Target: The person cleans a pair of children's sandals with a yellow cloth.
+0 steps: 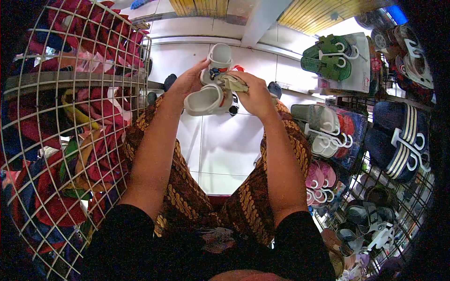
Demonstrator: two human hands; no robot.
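A pair of light grey clogs (pixel 204 103) is held up in front of me, over the white floor. One clog lies nearer to me with its foot opening showing; the other is just beyond it. My left hand (pixel 191 79) grips the pair from the left side, its fingers partly hidden behind them. In my right hand (pixel 255 92) is a crumpled beige cloth (pixel 235 83), pressed against the right side of the clogs. Small dark and coloured bits show between the two clogs, too small to make out.
At my left stands a wire grid rack (pixel 70 84) with red and coloured fabric behind it. On the right hang green sandals (pixel 335 58), navy striped slides (pixel 398 136), pink clogs (pixel 321 175) and several other pairs on white hangers. Tiled floor (pixel 225 154) lies between my knees.
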